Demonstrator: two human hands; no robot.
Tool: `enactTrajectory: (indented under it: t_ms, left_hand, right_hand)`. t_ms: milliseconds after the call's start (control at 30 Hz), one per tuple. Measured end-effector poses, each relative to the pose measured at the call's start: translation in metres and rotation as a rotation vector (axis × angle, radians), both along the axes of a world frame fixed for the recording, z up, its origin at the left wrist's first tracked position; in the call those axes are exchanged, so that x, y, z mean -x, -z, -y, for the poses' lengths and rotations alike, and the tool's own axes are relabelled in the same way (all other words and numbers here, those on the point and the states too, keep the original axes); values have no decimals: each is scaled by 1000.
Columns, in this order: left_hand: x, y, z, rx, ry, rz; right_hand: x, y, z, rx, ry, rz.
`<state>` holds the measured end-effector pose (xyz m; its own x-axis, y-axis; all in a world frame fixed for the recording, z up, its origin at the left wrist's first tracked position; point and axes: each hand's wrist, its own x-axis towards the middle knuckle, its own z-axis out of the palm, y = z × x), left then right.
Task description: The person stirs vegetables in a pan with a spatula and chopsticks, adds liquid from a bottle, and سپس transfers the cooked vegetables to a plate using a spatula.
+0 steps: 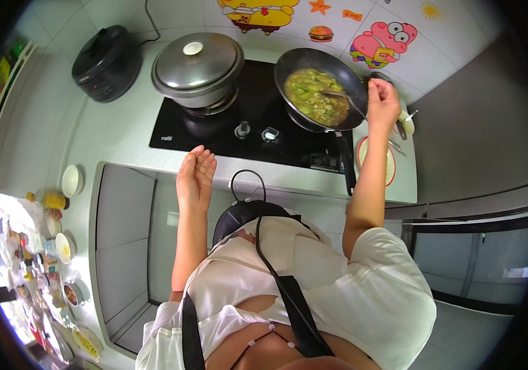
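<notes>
My right hand is closed at the right edge of a dark wok, gripping a spatula. The spatula's metal blade dips into the wok, and a dark handle shows beyond my hand. Green vegetable pieces in yellowish liquid fill the wok's bottom. The wok sits on the right burner, its long black handle pointing toward me. My left hand hangs in front of the counter edge, palm turned up, fingers loosely extended and holding nothing.
A lidded grey pot stands on the left burner of the black cooktop. Left of it is a black rice cooker. A red-rimmed plate lies right of the wok handle. Bowls and bottles line the left counter.
</notes>
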<state>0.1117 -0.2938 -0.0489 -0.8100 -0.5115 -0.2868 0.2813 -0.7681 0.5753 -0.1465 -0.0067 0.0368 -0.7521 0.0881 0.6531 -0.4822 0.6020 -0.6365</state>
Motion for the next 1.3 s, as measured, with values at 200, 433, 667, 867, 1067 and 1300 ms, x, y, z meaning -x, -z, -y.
enactTrajectory:
  t_ms: [200,433,667,867,1067,1300]
  left_hand:
    - [44,-1,-40,51,137,13]
    - [57,6,-59,96,176,55]
    - [45,5,-70,99,199,124]
    - [34,9,-56,110,212,128]
    - [42,7,-63,36,215,94]
    - [35,23,-71,4,124,138]
  right_hand:
    - [50,72,-54,-711,-313,310]
    - [10,28,-120,-1135,203,411]
    - [9,49,-140,-952,91,411]
    - [16,-38,-117,-1034,71,390]
    - [72,-112,-116,-1264,-130,439]
    - [111,-139,-60,-1246,-40,1169]
